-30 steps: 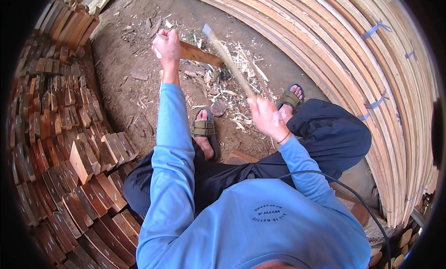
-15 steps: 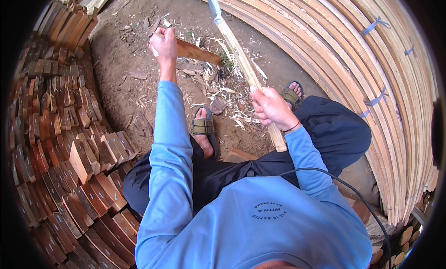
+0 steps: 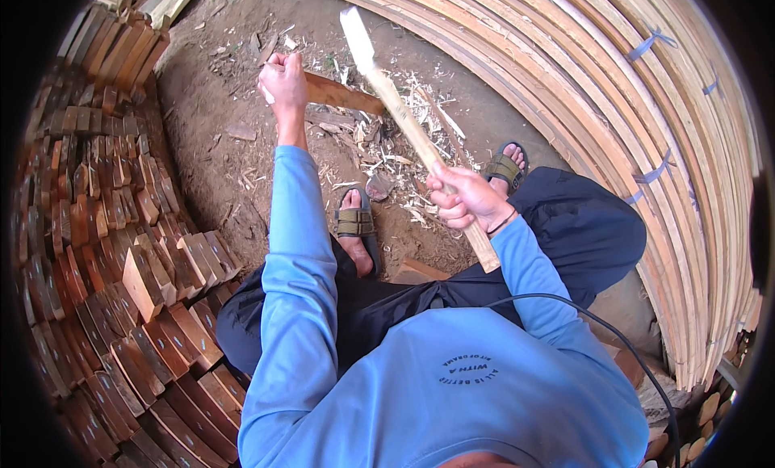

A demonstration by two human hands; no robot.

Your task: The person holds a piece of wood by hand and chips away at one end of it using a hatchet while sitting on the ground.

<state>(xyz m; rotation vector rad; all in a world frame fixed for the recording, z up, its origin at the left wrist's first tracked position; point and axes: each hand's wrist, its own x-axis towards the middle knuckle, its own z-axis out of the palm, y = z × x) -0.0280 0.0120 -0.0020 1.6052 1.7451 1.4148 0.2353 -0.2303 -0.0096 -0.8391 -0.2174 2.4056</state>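
My left hand (image 3: 284, 84) is closed around the end of a reddish-brown wooden board (image 3: 343, 94), which reaches rightward above the dirt among wood chips. In my right hand (image 3: 466, 195) is a machete (image 3: 404, 117) with a long pale wooden handle, gripped near its lower end. The machete's bright blade (image 3: 356, 36) points up and to the left, beyond the board. In this view the handle crosses the board's right end; whether they touch I cannot tell.
Stacked brown wood pieces (image 3: 105, 306) line the left side. Long pale planks (image 3: 597, 96), bundled with blue ties, curve along the right. Wood shavings (image 3: 395, 157) and chips litter the dirt around my sandalled feet. A black cable (image 3: 601, 316) runs across my right side.
The machete has swung left, and its blade now shows bright. My right hand has shifted slightly left and down. My left hand and the board have barely moved.
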